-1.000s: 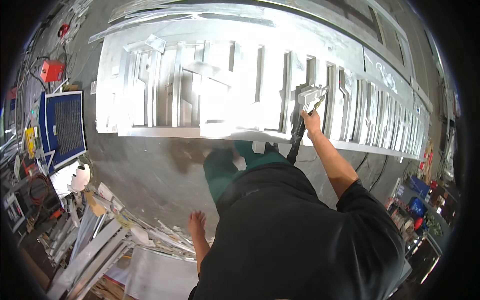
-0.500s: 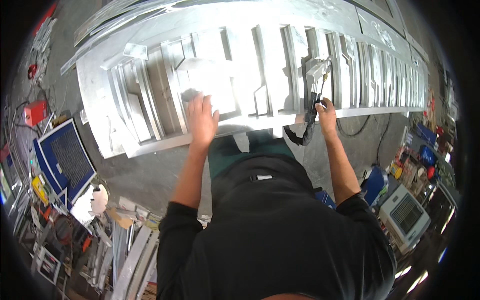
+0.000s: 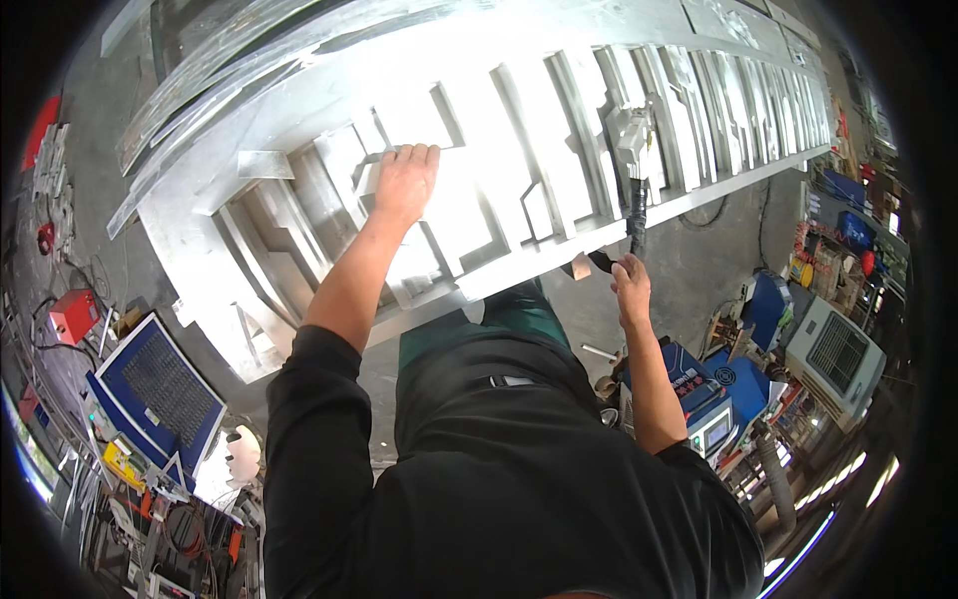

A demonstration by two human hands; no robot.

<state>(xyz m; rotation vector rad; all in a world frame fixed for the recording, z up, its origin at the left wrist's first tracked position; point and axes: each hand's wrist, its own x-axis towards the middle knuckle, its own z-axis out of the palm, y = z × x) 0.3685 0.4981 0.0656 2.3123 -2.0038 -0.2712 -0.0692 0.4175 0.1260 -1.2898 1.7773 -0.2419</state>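
Note:
A long shiny aluminium frame [image 3: 299, 215] with many upright ribs lies across the upper half of the head view. My left hand [image 3: 404, 180] reaches over it, fingers curled on the top edge of a flat metal plate between two ribs. My right hand [image 3: 631, 285] hangs lower, at the frame's near edge, closed around a black cable [image 3: 636, 215]. That cable runs up to a silvery tool head [image 3: 634, 140] resting on the ribs. My black sleeves and torso fill the lower middle.
A blue boxy machine [image 3: 150, 384] and a small red box [image 3: 72, 314] sit on the floor at left, among tangled cables. At right stand blue and white machines [image 3: 833, 349] and a ribbed hose [image 3: 773, 469]. Grey concrete floor [image 3: 699, 270] shows beyond the frame.
The view has swung down and closer. My left hand rose from beside my body onto the frame plate. My right hand slid down from the tool head to its cable.

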